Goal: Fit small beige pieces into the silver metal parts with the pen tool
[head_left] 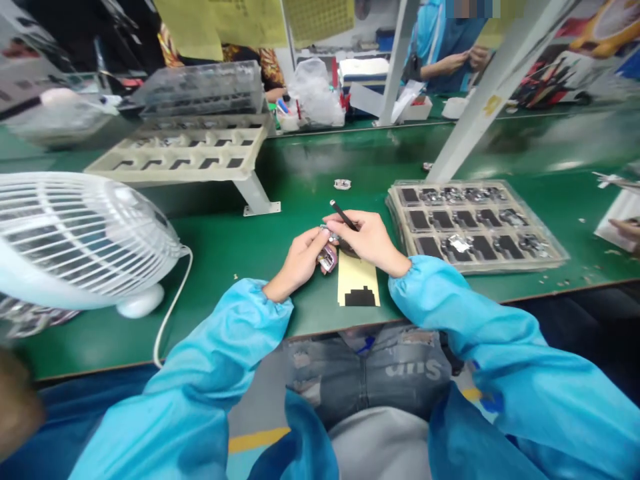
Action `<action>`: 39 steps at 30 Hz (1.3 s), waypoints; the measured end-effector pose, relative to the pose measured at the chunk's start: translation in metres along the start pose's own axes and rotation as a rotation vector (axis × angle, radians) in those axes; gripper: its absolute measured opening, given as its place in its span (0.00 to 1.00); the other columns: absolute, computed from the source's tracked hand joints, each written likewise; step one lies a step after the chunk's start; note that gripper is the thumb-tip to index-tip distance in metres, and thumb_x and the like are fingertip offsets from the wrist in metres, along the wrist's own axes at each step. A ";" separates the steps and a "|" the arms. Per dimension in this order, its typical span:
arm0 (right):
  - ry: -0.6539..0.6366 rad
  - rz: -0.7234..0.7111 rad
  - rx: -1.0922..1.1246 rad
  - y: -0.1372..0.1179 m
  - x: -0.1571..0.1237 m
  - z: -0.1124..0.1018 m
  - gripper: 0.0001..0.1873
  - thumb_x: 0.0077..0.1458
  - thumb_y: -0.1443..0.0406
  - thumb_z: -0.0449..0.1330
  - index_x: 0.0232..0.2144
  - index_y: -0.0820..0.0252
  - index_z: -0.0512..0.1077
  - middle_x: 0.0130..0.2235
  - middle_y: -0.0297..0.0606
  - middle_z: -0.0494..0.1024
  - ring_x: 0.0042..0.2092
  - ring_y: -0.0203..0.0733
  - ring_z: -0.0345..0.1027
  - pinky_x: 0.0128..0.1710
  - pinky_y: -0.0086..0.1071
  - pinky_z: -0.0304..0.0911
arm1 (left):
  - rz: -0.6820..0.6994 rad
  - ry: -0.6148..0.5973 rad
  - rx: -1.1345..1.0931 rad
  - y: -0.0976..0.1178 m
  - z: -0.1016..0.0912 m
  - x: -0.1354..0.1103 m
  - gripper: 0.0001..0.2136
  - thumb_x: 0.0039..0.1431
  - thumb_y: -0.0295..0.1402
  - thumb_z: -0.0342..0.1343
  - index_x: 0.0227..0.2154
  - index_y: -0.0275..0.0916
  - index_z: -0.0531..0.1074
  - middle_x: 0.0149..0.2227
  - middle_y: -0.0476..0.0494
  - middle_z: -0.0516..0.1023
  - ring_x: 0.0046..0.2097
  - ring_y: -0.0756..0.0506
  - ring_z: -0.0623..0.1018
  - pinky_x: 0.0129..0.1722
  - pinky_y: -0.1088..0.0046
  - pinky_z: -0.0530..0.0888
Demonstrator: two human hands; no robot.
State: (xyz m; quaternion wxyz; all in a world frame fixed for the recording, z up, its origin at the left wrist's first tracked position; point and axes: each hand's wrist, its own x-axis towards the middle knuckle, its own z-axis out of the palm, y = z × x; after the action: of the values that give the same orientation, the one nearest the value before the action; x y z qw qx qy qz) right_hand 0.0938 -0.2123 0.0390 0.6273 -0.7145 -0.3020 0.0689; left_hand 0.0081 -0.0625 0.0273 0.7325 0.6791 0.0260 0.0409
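My left hand [301, 259] is closed on a small pinkish electronic part [327, 259] with a silvery inside, held just above the green bench. My right hand [369, 239] meets it at the fingertips and grips a dark pen-like tool [343, 215], its pale upper end pointing up and away. What the fingertips touch is partly hidden. Below my right hand lies a yellow sheet [359, 275] with black adhesive pieces [361, 297] at its near end. Farther back on the bench sits another small part [343, 184].
At the right stands a stack of compartment trays [477, 267] with black pieces and small parts. A white fan [85, 240] and its cord occupy the left. Behind it is a raised tray [175, 175]. A slanted metal post [473, 107] rises at right; people sit across the bench.
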 end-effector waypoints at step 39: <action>-0.062 0.027 -0.060 0.012 -0.014 -0.002 0.28 0.59 0.41 0.64 0.25 0.58 0.76 0.23 0.32 0.73 0.26 0.36 0.62 0.29 0.32 0.56 | 0.116 0.235 0.032 0.002 -0.016 0.007 0.18 0.63 0.45 0.63 0.47 0.36 0.83 0.45 0.38 0.84 0.34 0.48 0.81 0.29 0.73 0.79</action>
State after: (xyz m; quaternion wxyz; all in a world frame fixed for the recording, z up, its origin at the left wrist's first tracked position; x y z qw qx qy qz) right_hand 0.0876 -0.2215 0.0247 0.5948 -0.7347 -0.3135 0.0903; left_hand 0.0137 -0.0461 0.0277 0.7097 0.6817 0.0729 0.1619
